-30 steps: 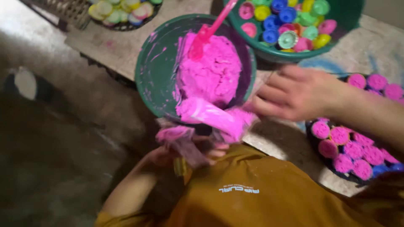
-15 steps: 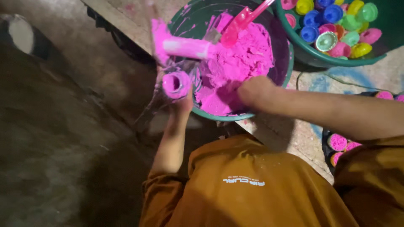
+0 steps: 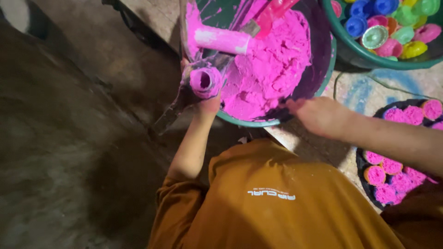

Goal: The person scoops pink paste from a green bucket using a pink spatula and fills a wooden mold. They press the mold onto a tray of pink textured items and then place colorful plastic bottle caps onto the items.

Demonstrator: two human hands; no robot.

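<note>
My left hand (image 3: 208, 102) reaches up from an orange sleeve and grips a small pink cup (image 3: 205, 81) at the left rim of a green basin (image 3: 258, 122). The cup's mouth faces me and shows a dark hollow inside. The basin is heaped with bright pink powder (image 3: 272, 64). My right hand (image 3: 318, 115) hovers at the basin's near rim, fingers stretched toward the powder and nothing visible in it. A pink-coated cylinder (image 3: 221, 40) lies across the basin just above the cup.
A pink-handled scoop (image 3: 273, 11) stands in the powder. A second green basin (image 3: 355, 56) at the top right holds several coloured cups. A black tray (image 3: 362, 171) at the right carries pink moulded cakes. A grey metal strip (image 3: 177, 108) leans below the cup.
My right hand has come out of the pink powder and back to the basin's near rim. My left hand keeps the cup at the rim, now slightly lower in view.
</note>
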